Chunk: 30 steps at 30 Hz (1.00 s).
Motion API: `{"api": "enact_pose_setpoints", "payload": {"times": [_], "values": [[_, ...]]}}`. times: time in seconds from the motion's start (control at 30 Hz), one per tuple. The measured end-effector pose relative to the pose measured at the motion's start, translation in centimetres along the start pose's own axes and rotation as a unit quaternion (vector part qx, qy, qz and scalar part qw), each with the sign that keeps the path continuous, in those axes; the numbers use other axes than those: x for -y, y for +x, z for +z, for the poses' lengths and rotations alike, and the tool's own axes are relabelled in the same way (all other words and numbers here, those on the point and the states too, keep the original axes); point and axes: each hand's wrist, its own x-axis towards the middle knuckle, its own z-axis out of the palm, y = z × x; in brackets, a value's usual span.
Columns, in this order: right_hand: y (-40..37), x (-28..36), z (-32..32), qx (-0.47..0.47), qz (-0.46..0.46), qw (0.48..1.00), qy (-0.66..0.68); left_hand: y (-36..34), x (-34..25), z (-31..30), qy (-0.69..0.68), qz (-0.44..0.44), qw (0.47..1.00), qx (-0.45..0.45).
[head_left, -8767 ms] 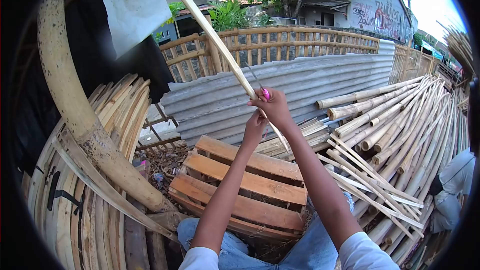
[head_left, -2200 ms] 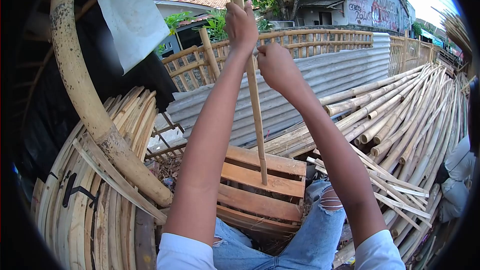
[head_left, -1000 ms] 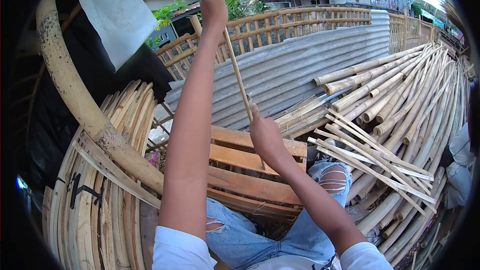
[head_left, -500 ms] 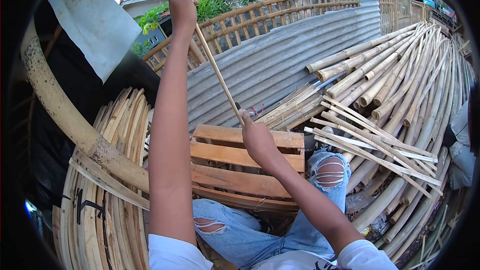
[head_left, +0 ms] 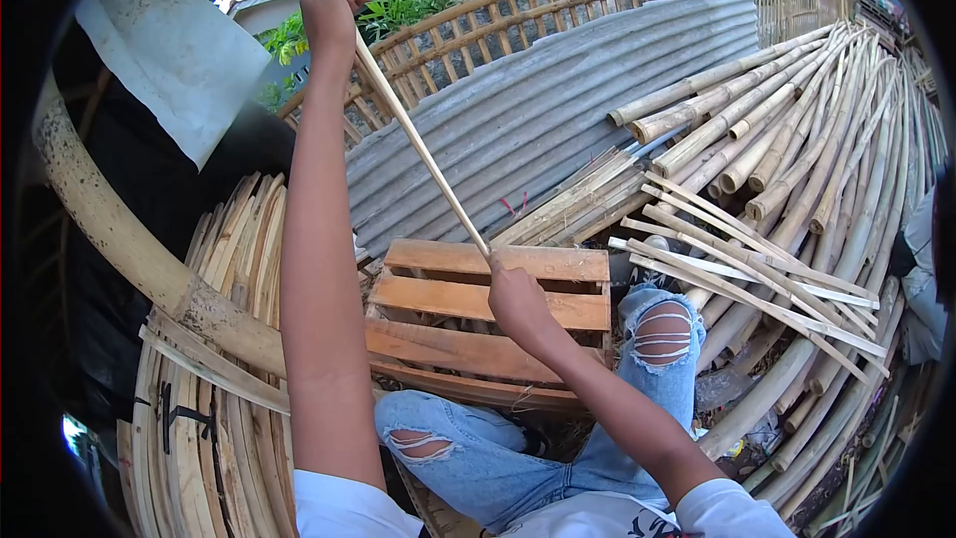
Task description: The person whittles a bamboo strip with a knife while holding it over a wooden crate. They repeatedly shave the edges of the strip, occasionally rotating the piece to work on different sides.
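A long thin bamboo strip [head_left: 418,144] slants from the upper left down to the wooden pallet [head_left: 558,264]. My left hand [head_left: 329,2] is raised high and grips the strip near its upper part. My right hand [head_left: 516,299] is closed low at the strip's bottom end, just over the pallet; a knife with a pink handle was in it earlier, but now the fist hides what it holds. My knees in torn jeans [head_left: 657,334] sit below the pallet.
Bamboo poles [head_left: 797,169] and split strips [head_left: 737,284] are piled at right. A corrugated metal sheet [head_left: 558,100] leans behind the pallet, a bamboo fence [head_left: 518,10] beyond. Curved bamboo slats [head_left: 209,418] and a thick bent pole [head_left: 110,229] fill the left. Another person [head_left: 931,269] is at the right edge.
My right hand has slid down the strip from near my left hand to its lower end. My left hand moved left, tilting the strip more. The view has tipped downward.
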Motion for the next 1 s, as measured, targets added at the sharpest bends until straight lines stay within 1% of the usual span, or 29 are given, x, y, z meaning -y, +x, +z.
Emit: {"api": "enact_pose_setpoints", "payload": {"times": [0.03,0.07,0.13,0.2,0.23,0.27,0.3,0.37,0.43,0.47,0.53,0.57,0.63,0.67,0.77,0.8,0.87,0.9,0.97,1.0], "values": [[0.3,0.0,0.0,0.011,0.004,1.000,0.013,-0.3,-0.1,-0.1,0.010,-0.003,1.000,0.000],[1.0,1.0,-1.4,0.006,0.002,1.000,0.014,-0.2,-0.4,0.0,0.016,0.001,1.000,-0.002],[2.1,3.4,-4.3,-0.029,-0.039,0.997,0.057,-0.4,-0.7,0.3,0.009,0.002,1.000,-0.008],[2.9,5.1,-5.7,-0.035,-0.067,0.994,0.079,-0.4,-1.0,0.7,-0.024,-0.011,1.000,0.004],[2.9,5.6,-5.8,-0.050,-0.059,0.994,0.075,-0.4,-0.9,0.8,-0.025,-0.002,1.000,0.014],[2.7,6.1,-5.7,-0.064,-0.052,0.994,0.070,-0.5,-0.8,1.1,-0.035,0.007,0.999,0.005],[2.0,5.4,-4.2,-0.043,-0.003,0.998,0.041,-0.6,-0.8,1.3,-0.039,0.008,0.999,0.006],[0.6,1.1,-0.1,0.024,0.055,0.998,0.031,-0.7,-0.9,1.0,-0.047,0.022,0.999,0.009],[-0.3,-3.0,2.9,0.074,0.093,0.992,0.031,-0.5,-0.5,0.7,-0.037,-0.011,0.999,0.006],[-0.4,-3.5,2.7,0.068,0.085,0.993,0.052,-0.6,-0.6,0.8,-0.042,0.002,0.999,0.005],[1.2,-3.2,1.5,0.040,0.027,0.995,0.089,-0.8,-0.8,1.3,-0.067,-0.024,0.997,0.001],[2.2,-1.6,0.1,-0.038,-0.011,0.992,0.119,-0.8,-0.9,1.5,-0.069,-0.015,0.997,0.004],[4.5,3.6,-6.0,-0.063,-0.056,0.984,0.157,-1.0,-0.9,1.8,-0.065,-0.003,0.997,0.031],[6.1,5.7,-8.6,-0.094,-0.093,0.977,0.165,-0.9,-0.9,2.0,-0.066,0.005,0.997,0.031],[9.6,11.3,-15.3,-0.201,-0.210,0.938,0.191,-1.2,-1.3,2.3,0.038,-0.008,0.999,0.027],[10.4,12.6,-16.9,-0.201,-0.214,0.937,0.190,-1.0,-1.2,2.5,0.038,-0.004,0.999,0.025],[11.3,14.2,-18.7,-0.246,-0.232,0.929,0.149,-0.9,-0.9,2.8,0.030,0.036,0.998,0.042],[11.1,14.0,-18.2,-0.245,-0.231,0.930,0.149,-1.0,-0.7,2.9,0.036,0.041,0.998,0.035],[10.6,12.8,-16.3,-0.145,-0.169,0.973,0.060,-0.6,0.2,2.3,0.054,0.041,0.997,0.028],[10.5,12.1,-15.8,-0.142,-0.166,0.974,0.060,-0.4,0.5,1.9,0.072,0.046,0.996,0.023]]}}
